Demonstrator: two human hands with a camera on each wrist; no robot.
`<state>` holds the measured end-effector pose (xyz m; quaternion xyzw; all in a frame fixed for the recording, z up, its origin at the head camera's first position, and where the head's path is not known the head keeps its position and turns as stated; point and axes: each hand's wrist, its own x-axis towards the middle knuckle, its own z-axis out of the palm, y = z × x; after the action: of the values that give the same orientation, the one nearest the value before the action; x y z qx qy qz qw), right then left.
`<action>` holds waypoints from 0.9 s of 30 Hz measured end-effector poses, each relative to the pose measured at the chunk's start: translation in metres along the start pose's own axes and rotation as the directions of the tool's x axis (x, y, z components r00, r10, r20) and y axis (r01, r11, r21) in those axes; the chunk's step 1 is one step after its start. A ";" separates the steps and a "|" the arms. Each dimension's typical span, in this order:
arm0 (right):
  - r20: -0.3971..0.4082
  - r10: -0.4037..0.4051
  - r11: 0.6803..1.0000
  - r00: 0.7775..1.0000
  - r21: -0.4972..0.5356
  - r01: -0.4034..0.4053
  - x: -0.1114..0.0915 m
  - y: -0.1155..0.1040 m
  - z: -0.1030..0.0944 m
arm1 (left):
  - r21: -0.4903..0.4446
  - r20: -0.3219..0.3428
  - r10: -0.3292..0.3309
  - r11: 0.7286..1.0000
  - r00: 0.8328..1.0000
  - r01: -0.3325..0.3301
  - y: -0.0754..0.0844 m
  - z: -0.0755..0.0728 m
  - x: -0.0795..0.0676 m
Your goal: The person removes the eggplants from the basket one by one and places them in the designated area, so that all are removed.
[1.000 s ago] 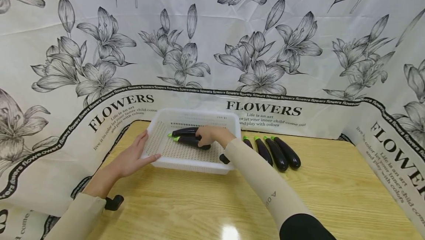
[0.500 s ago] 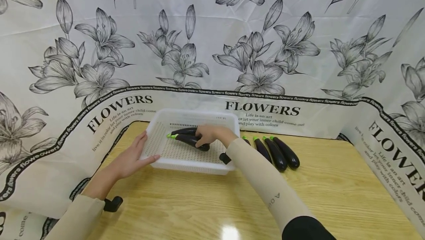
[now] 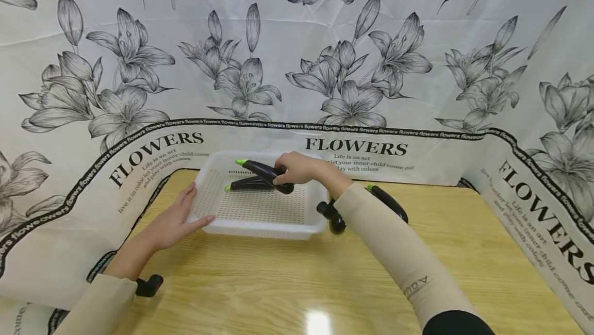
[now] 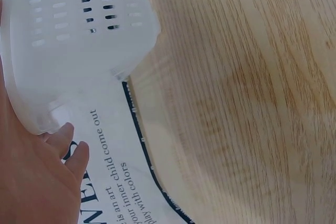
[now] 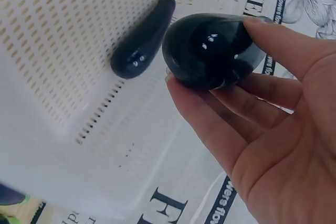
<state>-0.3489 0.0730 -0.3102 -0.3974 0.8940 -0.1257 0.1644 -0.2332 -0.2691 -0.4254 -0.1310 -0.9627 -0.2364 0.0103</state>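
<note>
A white perforated plastic basket point(image 3: 264, 229) stands on the table. My left hand point(image 3: 171, 223) holds its left end, thumb near the front corner; in the left wrist view the fingertips point(image 4: 79, 158) show just below the basket rim point(image 4: 23, 114). Above the basket, my right hand point(image 3: 299, 168) grips a dark purple eggplant point(image 3: 260, 171) by its rounded end, green stem pointing left. The right wrist view shows thumb and fingers around this eggplant point(image 5: 205, 51). A second eggplant point(image 3: 248, 184) lies in the basket, near the back wall.
Right of the basket, an eggplant point(image 3: 392, 203) lies on the wooden table point(image 3: 255, 283). The rounded end of another eggplant point(image 3: 337, 224) shows beside the right sleeve, which hides the area between. A flower-printed cloth point(image 3: 195, 82) hangs behind and along the sides.
My right hand has lifted one eggplant up from the basket floor, its stem end rising. The other eggplant stays inside. My left hand keeps its place on the basket; the head view has shifted slightly.
</note>
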 end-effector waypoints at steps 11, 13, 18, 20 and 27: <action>-0.142 0.084 0.995 0.986 0.071 -0.074 -0.054 0.018 -0.002 | 0.022 -0.007 0.018 1.000 1.000 -0.018 0.001 -0.002 -0.002; -0.174 0.086 0.993 0.981 0.098 -0.070 -0.065 0.024 0.001 | 0.017 -0.002 0.017 1.000 1.000 -0.017 0.001 0.000 -0.004; -0.255 0.138 0.983 0.957 0.150 -0.102 -0.091 0.042 0.010 | 0.015 0.005 0.013 1.000 1.000 -0.013 0.001 0.002 -0.006; -0.275 0.156 0.982 0.949 0.148 -0.119 -0.101 0.050 0.014 | 0.016 0.005 0.014 1.000 1.000 -0.014 0.002 0.002 -0.006; -0.276 0.204 0.974 0.939 0.152 -0.167 -0.128 0.076 0.026 | 0.016 0.007 0.016 1.000 1.000 -0.016 0.004 -0.001 -0.004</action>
<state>-0.3089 0.2165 -0.3367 -0.2771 0.9323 -0.2225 0.0676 -0.2288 -0.2670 -0.4229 -0.1393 -0.9636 -0.2280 0.0102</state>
